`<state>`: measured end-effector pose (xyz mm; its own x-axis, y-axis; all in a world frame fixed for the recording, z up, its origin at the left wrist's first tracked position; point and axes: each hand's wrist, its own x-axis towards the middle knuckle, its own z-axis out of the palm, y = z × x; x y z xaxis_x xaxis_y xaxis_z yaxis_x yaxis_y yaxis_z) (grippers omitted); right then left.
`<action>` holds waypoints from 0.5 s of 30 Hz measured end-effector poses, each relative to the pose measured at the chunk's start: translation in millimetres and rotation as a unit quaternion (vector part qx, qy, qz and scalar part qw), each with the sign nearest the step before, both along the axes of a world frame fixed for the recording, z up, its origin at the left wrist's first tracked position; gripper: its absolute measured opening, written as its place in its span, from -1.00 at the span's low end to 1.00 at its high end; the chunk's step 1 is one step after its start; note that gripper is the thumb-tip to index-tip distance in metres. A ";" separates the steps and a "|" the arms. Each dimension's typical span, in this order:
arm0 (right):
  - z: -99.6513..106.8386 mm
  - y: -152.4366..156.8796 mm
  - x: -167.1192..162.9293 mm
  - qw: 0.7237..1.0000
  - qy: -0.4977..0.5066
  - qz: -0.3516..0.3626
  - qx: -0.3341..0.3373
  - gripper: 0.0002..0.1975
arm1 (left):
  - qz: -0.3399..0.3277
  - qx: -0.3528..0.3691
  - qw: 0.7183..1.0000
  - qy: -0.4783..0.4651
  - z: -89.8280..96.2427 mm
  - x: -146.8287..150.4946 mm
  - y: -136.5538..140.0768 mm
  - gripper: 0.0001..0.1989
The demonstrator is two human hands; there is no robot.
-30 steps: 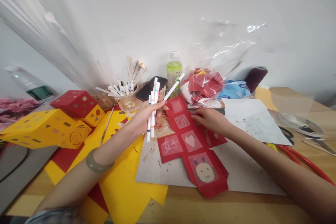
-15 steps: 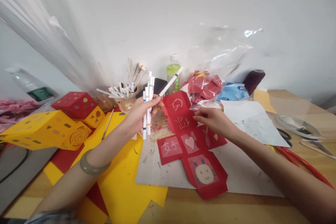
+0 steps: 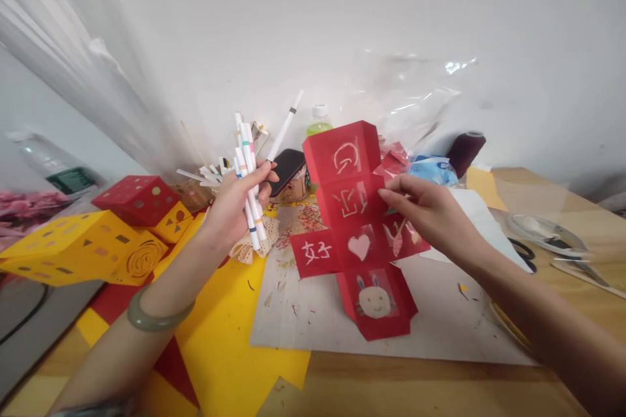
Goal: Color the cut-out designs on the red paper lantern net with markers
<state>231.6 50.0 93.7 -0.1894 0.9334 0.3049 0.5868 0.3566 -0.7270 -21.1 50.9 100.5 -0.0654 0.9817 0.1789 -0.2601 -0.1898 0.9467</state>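
Note:
My left hand (image 3: 239, 202) is closed around several white marker pens (image 3: 252, 182) with coloured bands; one with a dark band sticks up to the right from the fingertips. My right hand (image 3: 420, 208) pinches the right edge of a red paper box cut-out (image 3: 335, 205), unfolded into a cross shape. The cut-out is lifted and tilted, its top well above the grey board (image 3: 313, 319). On its panels are white written characters, a pink heart (image 3: 359, 243) and a rabbit face (image 3: 374, 303). My right fingers partly cover its right side panel.
Red and yellow paper boxes (image 3: 88, 241) stand at the left beside yellow paper sheets (image 3: 220, 332). Behind are a phone (image 3: 288, 169), a bottle (image 3: 319, 118) and a clear plastic bag (image 3: 415, 98). Scissors (image 3: 522, 254) and a clear tape roll (image 3: 545, 233) lie at the right.
My right hand has taken hold of the red cut-out and raised it off the board. My left hand has moved left with the pens, showing the phone more fully.

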 end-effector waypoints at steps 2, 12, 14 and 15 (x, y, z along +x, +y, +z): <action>8.1 -3.0 1.5 1.000 0.007 -0.014 0.011 -0.78 | 0.003 0.005 1.000 -0.001 0.6 -0.8 0.0 -0.88; 24.2 -4.1 11.1 0.984 0.160 -0.012 0.079 -0.82 | -0.002 -0.001 1.000 -0.004 -3.0 -0.2 1.6 -0.85; 18.3 4.2 13.4 0.966 0.233 -0.004 0.107 -0.83 | -0.003 -0.004 1.000 -0.005 -3.3 0.6 1.0 -0.85; 15.2 9.2 15.0 0.963 0.246 -0.003 0.111 -0.83 | -0.003 -0.006 1.000 -0.004 -3.4 1.0 0.5 -0.85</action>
<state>246.6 59.3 108.8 0.0343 0.8358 0.5480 0.1928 0.5325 -0.8242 -20.0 51.4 97.1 -0.0608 0.9841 0.1668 -0.2691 -0.1771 0.9467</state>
